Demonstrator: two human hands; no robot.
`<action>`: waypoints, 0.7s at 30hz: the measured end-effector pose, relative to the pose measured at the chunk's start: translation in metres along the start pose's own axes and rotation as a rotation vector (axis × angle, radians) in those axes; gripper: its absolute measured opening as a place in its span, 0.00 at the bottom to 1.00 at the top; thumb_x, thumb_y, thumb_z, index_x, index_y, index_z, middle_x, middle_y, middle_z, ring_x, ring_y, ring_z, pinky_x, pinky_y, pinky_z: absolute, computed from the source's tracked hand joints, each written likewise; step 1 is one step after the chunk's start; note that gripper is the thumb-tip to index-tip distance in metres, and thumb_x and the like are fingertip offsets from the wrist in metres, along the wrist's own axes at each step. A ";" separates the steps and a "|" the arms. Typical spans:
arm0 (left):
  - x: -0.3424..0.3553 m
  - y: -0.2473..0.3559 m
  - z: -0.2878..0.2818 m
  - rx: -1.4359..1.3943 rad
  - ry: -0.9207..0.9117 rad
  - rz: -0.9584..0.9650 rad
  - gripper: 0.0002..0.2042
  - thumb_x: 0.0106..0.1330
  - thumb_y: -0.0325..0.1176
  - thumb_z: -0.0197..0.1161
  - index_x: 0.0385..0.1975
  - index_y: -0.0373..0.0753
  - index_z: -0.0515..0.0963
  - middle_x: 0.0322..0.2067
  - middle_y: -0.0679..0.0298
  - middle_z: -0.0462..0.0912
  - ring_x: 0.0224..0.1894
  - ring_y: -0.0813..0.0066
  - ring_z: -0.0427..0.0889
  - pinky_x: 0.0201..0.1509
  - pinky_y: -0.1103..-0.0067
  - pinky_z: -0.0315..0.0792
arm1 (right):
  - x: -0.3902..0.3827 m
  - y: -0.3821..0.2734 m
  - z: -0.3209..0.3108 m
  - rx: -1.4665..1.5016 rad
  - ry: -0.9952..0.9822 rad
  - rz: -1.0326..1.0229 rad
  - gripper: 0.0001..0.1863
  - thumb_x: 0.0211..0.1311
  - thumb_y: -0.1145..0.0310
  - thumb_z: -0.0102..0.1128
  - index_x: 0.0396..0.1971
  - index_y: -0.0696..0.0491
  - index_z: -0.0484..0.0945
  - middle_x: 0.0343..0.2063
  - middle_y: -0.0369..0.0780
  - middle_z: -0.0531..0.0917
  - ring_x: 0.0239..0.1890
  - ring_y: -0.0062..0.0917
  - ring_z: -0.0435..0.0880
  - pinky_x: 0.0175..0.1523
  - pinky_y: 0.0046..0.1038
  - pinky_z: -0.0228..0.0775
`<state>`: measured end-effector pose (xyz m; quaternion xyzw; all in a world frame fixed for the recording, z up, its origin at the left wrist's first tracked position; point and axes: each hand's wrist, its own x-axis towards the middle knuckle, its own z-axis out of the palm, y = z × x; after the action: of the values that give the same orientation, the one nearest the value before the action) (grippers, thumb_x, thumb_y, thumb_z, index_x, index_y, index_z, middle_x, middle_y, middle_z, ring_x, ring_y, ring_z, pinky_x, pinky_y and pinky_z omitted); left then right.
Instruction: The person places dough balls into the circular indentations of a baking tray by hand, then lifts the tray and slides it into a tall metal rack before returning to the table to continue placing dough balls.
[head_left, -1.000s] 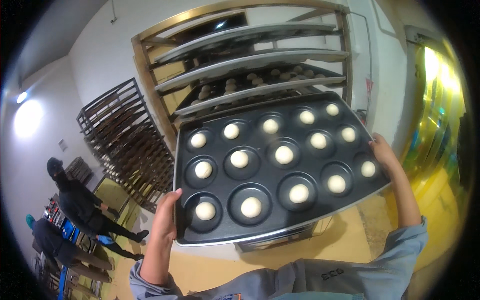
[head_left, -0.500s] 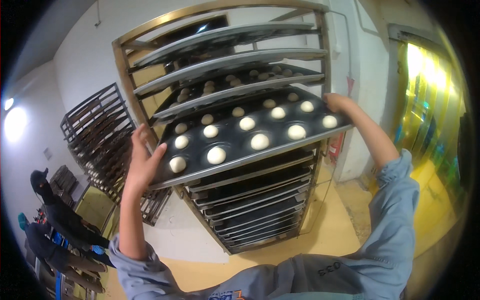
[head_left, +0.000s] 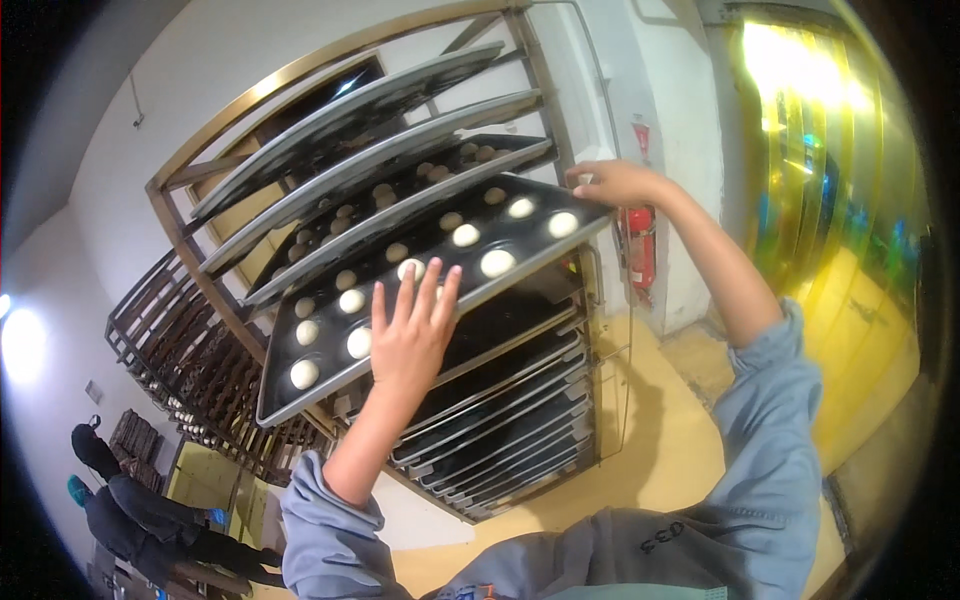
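Note:
A dark baking tray [head_left: 300, 398] with round wells holds several pale dough balls [head_left: 497, 262]. It lies tilted in the picture, partly inside a tall metal rack [head_left: 553, 95]. My left hand [head_left: 410, 335] is flat against the tray's near edge, fingers spread, gripping nothing. My right hand [head_left: 610, 182] curls around the tray's right edge near its far corner. Both forearms wear grey-blue sleeves.
Other loaded trays [head_left: 400, 185] sit on rails above, and empty dark trays [head_left: 500, 420] fill the rails below. A red fire extinguisher [head_left: 640, 245] hangs right of the rack, beside a yellow strip curtain [head_left: 830, 160]. A second rack [head_left: 170, 340] and a crouching person [head_left: 130, 500] are at the left.
The tray was lifted from in front of me and slid partway into the rack. My left hand let go of the tray's edge and now presses flat against it.

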<state>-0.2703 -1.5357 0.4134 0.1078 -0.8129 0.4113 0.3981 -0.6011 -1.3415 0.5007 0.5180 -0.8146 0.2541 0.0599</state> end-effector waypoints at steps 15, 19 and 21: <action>0.011 -0.040 0.078 0.102 0.009 0.133 0.36 0.61 0.35 0.66 0.72 0.41 0.63 0.73 0.57 0.63 0.75 0.61 0.63 0.76 0.64 0.60 | -0.227 -0.001 0.076 0.363 -0.671 -0.608 0.27 0.73 0.52 0.58 0.66 0.48 0.70 0.54 0.43 0.80 0.55 0.38 0.81 0.59 0.35 0.74; 0.016 -0.032 0.089 -0.007 -0.033 0.028 0.37 0.60 0.36 0.62 0.74 0.46 0.62 0.74 0.59 0.62 0.77 0.65 0.58 0.80 0.66 0.48 | -0.227 0.016 0.099 0.427 -0.768 -0.699 0.29 0.74 0.50 0.55 0.69 0.45 0.66 0.58 0.43 0.77 0.57 0.38 0.79 0.62 0.35 0.73; 0.018 -0.027 0.082 -0.012 -0.039 -0.007 0.37 0.60 0.36 0.63 0.74 0.47 0.62 0.75 0.60 0.62 0.77 0.65 0.58 0.80 0.64 0.48 | -0.221 0.034 0.110 0.489 -0.864 -0.620 0.29 0.74 0.50 0.54 0.69 0.47 0.67 0.54 0.42 0.80 0.58 0.35 0.80 0.63 0.35 0.72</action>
<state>-0.3144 -1.6120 0.4143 0.1163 -0.8225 0.4031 0.3840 -0.5117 -1.2028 0.3136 0.7875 -0.4932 0.1711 -0.3277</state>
